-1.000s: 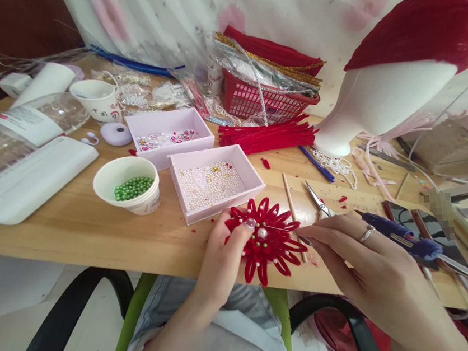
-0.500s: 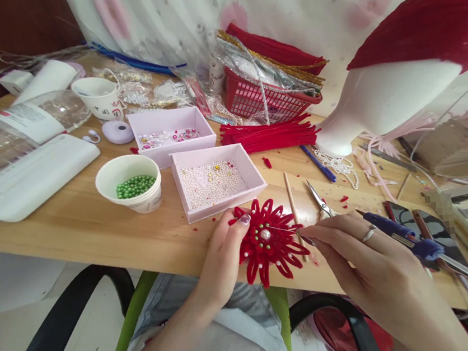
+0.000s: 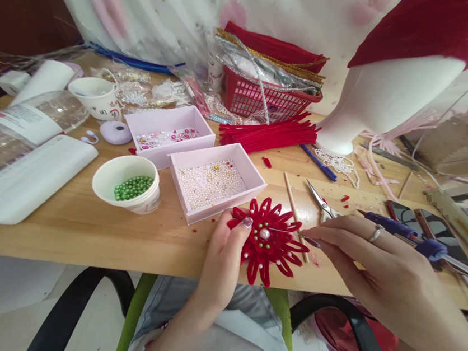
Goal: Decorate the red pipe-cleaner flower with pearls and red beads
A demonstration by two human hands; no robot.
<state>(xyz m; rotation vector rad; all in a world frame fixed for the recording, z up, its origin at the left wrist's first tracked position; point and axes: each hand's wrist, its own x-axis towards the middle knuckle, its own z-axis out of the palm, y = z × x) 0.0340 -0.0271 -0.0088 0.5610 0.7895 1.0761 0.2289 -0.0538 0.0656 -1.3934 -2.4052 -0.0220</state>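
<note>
A red fuzzy flower [image 3: 276,245] with looped petals is pinched at its left side by my left hand [image 3: 222,256]. One large white pearl forms its centre, ringed by small green beads, and tiny white pearls dot the petals. To the right of the flower, my right hand [image 3: 383,265] has its thumb and index finger pressed together. A thin pale strand [image 3: 286,232] runs from those fingertips to the flower's middle. Whether it is thread, wire or glue is unclear. Behind the flower lie a wooden stick [image 3: 291,197] and scissors [image 3: 324,208].
A paper cup of green beads [image 3: 134,187] stands left of a white box of pearls [image 3: 186,203]. Behind are a second box [image 3: 196,140], red stems [image 3: 269,136] and a red basket [image 3: 245,92]. A glue gun [image 3: 392,228] lies right, below a mannequin head [image 3: 397,89].
The flower and both hands stay nearly in place. My right fingertips have shifted very slightly right and down, with the strand still stretching to the flower.
</note>
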